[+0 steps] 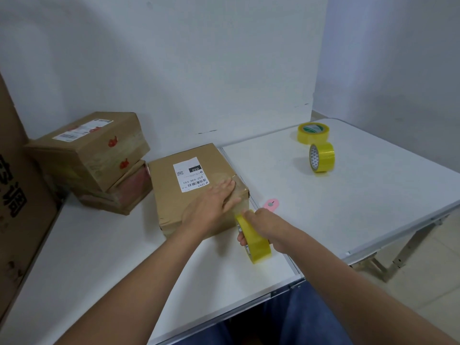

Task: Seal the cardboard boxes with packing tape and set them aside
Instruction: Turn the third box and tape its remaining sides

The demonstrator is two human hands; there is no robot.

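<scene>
The job looks to be in its middle. A brown cardboard box with a white shipping label [196,188] lies on the white bench [323,207], near the seam where its two tops meet. The left hand [216,197] lies flat on the box's lid with straight fingers [227,184], pressing down near the right edge. The right hand [258,226] has its fingers curled round a yellow roll of clear packing tape [254,239], held just beside the box's near right corner. A glossy strip seems to run over that edge, so a band of tape is probably being laid and smoothed now; whether the strip is cut from the roll cannot be told.

Two stacked cardboard boxes [94,158] with shiny tape and red marks rest toward the bench's far left corner, apparently sealed and set aside already. What remains, by my reading, is finishing this strip, cutting it and moving the box over to the stack.

Two spare yellow tape rolls [317,145] wait near the far right edge, and a small pink cutter [270,204] lies just right of the box.
</scene>
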